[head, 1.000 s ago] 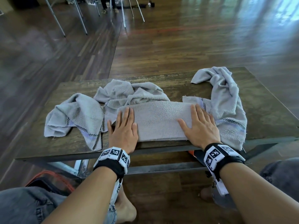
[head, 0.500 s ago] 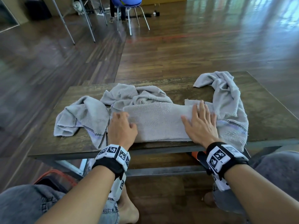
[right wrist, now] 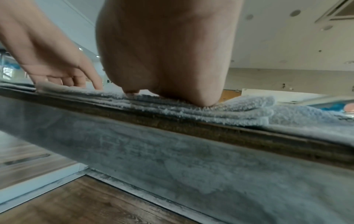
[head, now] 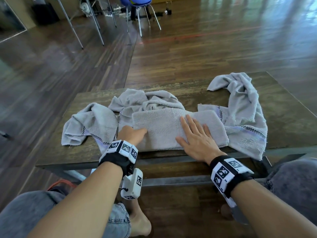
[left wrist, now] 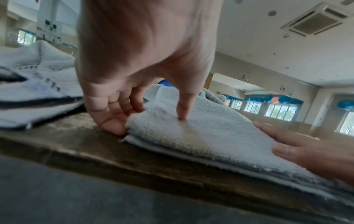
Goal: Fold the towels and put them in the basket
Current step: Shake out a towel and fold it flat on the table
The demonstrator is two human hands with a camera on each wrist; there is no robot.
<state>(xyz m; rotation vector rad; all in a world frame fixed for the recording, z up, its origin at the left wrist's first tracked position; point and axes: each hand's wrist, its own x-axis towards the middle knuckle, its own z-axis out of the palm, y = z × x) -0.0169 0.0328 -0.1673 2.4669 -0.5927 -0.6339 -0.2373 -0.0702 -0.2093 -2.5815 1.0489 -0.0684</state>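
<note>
A low wooden table (head: 283, 117) carries loose grey towels (head: 243, 117) around a folded towel (head: 163, 129) at its near edge. The right hand (head: 197, 141) lies flat on it; the left hand (head: 132, 134) pinches its left end.

Both forearms are bare. Each wrist carries a black strap (head: 118, 163) ringed with white blocks printed with black square-code markers; the right wrist's band (head: 229, 174) matches. A white camera housing (head: 132, 185) hangs at 6 o'clock under the left strap, with what looks like a short cord. Faded blue denim (head: 27, 215) covers the legs, and one bare foot (head: 139, 220) shows below.
</note>
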